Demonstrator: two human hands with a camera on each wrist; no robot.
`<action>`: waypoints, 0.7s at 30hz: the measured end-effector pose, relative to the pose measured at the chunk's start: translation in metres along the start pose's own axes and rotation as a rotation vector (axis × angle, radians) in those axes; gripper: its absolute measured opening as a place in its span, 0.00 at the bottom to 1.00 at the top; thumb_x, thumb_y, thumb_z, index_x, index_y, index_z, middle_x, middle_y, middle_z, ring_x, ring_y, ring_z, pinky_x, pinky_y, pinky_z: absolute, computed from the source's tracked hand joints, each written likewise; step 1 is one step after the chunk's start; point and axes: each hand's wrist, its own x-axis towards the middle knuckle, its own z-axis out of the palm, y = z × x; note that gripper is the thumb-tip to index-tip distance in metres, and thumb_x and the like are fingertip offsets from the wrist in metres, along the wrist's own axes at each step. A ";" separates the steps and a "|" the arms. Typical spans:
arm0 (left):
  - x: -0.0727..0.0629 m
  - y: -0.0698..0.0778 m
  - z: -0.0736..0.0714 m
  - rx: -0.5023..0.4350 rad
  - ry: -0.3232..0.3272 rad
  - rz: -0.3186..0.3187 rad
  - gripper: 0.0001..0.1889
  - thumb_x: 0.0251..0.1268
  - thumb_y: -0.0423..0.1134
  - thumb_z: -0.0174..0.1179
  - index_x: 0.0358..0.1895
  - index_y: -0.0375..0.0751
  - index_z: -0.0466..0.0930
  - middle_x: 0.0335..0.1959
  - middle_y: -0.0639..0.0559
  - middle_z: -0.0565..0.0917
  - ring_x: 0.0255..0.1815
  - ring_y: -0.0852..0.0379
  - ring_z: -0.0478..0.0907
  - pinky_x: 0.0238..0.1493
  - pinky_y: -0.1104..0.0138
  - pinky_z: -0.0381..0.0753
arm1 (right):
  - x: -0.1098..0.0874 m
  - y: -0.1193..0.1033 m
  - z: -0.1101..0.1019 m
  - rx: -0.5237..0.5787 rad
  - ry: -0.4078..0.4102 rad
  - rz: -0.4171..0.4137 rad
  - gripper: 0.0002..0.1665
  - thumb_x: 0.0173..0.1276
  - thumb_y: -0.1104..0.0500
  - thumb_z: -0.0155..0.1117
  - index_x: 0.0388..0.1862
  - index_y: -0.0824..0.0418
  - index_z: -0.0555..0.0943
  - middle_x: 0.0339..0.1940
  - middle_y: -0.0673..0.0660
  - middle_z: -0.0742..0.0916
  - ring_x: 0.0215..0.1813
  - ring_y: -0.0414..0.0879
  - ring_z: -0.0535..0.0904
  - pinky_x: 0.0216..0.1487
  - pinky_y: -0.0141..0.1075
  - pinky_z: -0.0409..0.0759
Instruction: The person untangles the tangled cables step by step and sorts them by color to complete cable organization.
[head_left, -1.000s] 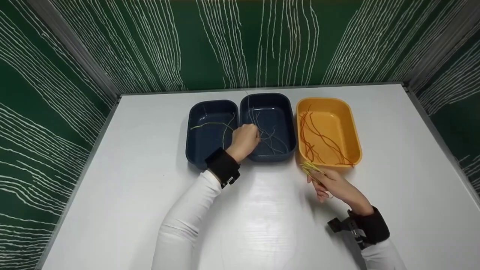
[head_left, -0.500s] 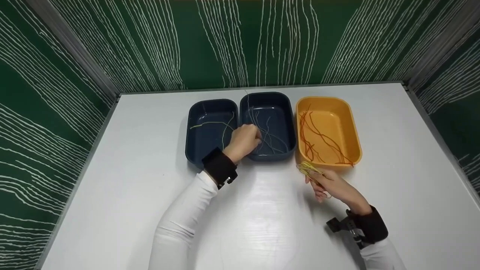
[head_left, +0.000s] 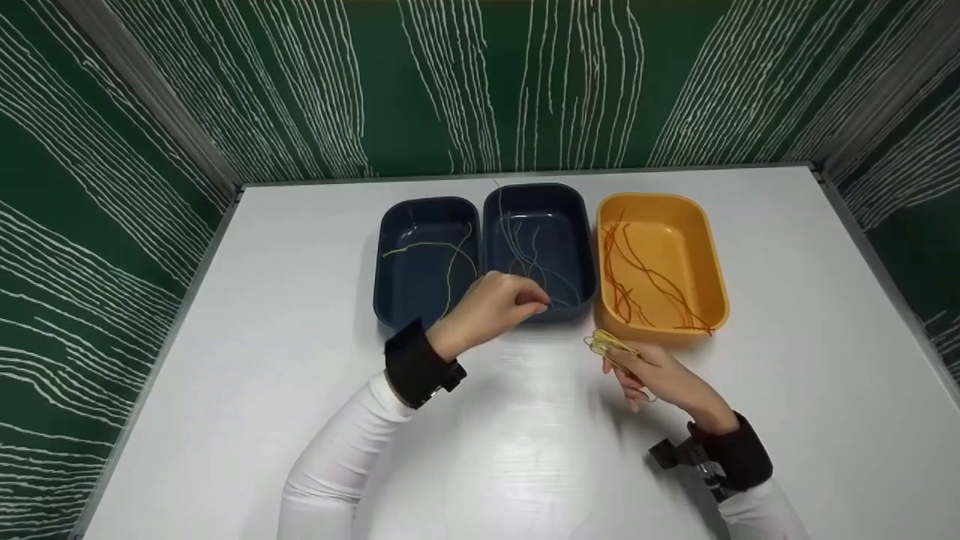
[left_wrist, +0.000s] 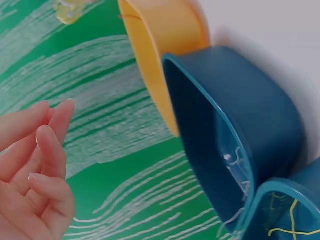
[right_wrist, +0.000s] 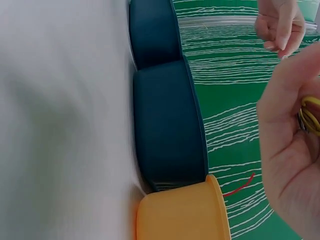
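My left hand [head_left: 499, 307] hovers over the near rim of the middle dark blue bin [head_left: 551, 191]. Its fingers are loosely bent, and I see nothing held between them in the left wrist view. Thin grey wires [head_left: 534, 259] lie inside that bin. In front of the yellow-orange bin [head_left: 716, 285], my right hand [head_left: 664, 375] grips a looped bundle of yellow wires [head_left: 604, 343] between thumb and fingers. The right wrist view shows only part of this bundle, in the palm. Red-orange wires [head_left: 652, 274] lie in the yellow-orange bin, one poking over its edge.
A second dark blue bin [head_left: 382, 289] stands directly left of the middle one, with a long yellow wire [head_left: 420, 244] inside. All three bins sit in a row on a white table [head_left: 292, 300]. Green panels [head_left: 405, 97] with white lines stand behind and beside the table.
My left hand has risen out of the middle bin and moved right and toward me, nearer my right hand. The right hand has shifted slightly left, still holding the yellow wires.
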 end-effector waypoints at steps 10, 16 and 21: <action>-0.022 0.006 0.009 -0.011 0.041 0.144 0.07 0.60 0.35 0.55 0.37 0.38 0.82 0.32 0.49 0.81 0.31 0.59 0.76 0.33 0.74 0.71 | 0.011 -0.003 0.011 -0.037 -0.033 0.046 0.22 0.72 0.53 0.40 0.34 0.72 0.70 0.12 0.51 0.65 0.11 0.49 0.66 0.16 0.40 0.73; -0.024 0.001 0.018 -0.030 0.050 0.170 0.07 0.60 0.34 0.55 0.37 0.38 0.82 0.32 0.49 0.82 0.29 0.58 0.75 0.31 0.74 0.70 | 0.017 -0.007 0.017 -0.074 -0.084 0.033 0.21 0.73 0.55 0.38 0.34 0.73 0.70 0.12 0.51 0.66 0.11 0.46 0.67 0.16 0.41 0.73; -0.026 -0.004 0.026 -0.060 0.017 0.142 0.08 0.60 0.35 0.55 0.38 0.36 0.82 0.33 0.49 0.82 0.30 0.58 0.75 0.32 0.76 0.70 | 0.021 -0.013 0.024 -0.124 -0.132 0.023 0.20 0.73 0.60 0.36 0.34 0.75 0.71 0.11 0.55 0.66 0.11 0.55 0.67 0.15 0.46 0.72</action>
